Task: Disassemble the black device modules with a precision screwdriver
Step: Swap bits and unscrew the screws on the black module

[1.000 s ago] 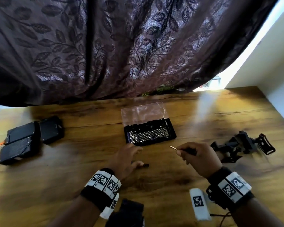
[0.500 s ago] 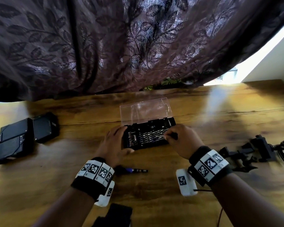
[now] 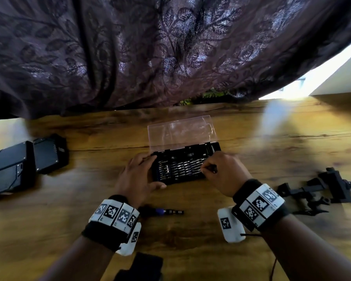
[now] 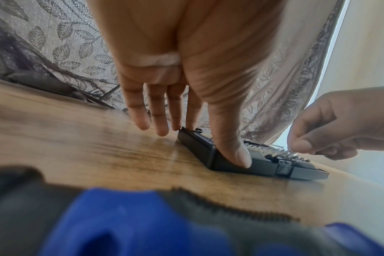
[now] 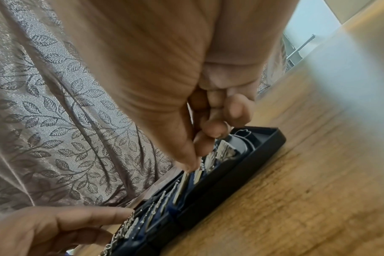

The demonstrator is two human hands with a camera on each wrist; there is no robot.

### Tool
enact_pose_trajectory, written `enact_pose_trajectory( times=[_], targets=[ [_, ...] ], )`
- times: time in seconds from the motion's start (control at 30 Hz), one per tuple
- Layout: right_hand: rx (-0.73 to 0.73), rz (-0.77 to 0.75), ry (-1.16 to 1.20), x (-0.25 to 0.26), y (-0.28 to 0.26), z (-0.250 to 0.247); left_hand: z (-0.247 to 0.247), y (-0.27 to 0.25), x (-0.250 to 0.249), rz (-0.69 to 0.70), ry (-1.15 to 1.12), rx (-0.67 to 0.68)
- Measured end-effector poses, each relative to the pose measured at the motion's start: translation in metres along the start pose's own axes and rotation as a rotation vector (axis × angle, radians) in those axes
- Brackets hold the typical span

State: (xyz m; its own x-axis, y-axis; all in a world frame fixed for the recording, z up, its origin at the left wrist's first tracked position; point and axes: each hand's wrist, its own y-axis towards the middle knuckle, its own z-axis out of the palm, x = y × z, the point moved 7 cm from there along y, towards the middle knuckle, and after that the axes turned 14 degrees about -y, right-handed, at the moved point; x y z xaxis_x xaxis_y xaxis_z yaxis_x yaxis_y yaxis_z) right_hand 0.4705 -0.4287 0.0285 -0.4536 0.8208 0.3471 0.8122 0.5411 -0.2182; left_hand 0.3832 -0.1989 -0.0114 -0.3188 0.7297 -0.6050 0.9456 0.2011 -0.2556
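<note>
Both hands at the open bit case; screwdriver handle and black device modules lie untouched on the tabletop.

The bit case [image 3: 180, 169] sits mid-tabletop [image 3: 251, 142], its clear lid [image 3: 181, 131] raised on the far side. The left hand [image 3: 137, 179] steadies the case's left end: fingers straight along its far corner, thumb [image 4: 232, 149] pressed flat on its near wall. The right hand [image 3: 223, 173] is over the case's right end, thumb and forefinger pinched together on a silver bit [image 5: 183, 187] standing in the rows, other fingers curled. The screwdriver handle [image 3: 166, 211], black with a blue band, lies just in front of the case, near the left wrist, with neither hand on it. The black device modules [image 3: 26, 163] are well to the left of the case. A black clamp assembly [image 3: 320, 189] lies well to its right.
</note>
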Motion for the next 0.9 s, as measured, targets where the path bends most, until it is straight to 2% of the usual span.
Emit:
enact_pose_trajectory(
  times=[0.6, 0.7, 0.9],
  targets=[
    [0.007, 0.01, 0.011, -0.003, 0.005, 0.003, -0.004, -0.001, -0.005, 0.005, 0.008, 0.01],
    [0.022, 0.057, 0.02, -0.004, 0.005, 0.003, -0.004, -0.001, -0.006, 0.012, 0.001, 0.01],
    [0.013, 0.249, 0.116, -0.014, -0.001, 0.007, -0.004, -0.001, -0.006, 0.0, 0.005, 0.019]
  ],
)
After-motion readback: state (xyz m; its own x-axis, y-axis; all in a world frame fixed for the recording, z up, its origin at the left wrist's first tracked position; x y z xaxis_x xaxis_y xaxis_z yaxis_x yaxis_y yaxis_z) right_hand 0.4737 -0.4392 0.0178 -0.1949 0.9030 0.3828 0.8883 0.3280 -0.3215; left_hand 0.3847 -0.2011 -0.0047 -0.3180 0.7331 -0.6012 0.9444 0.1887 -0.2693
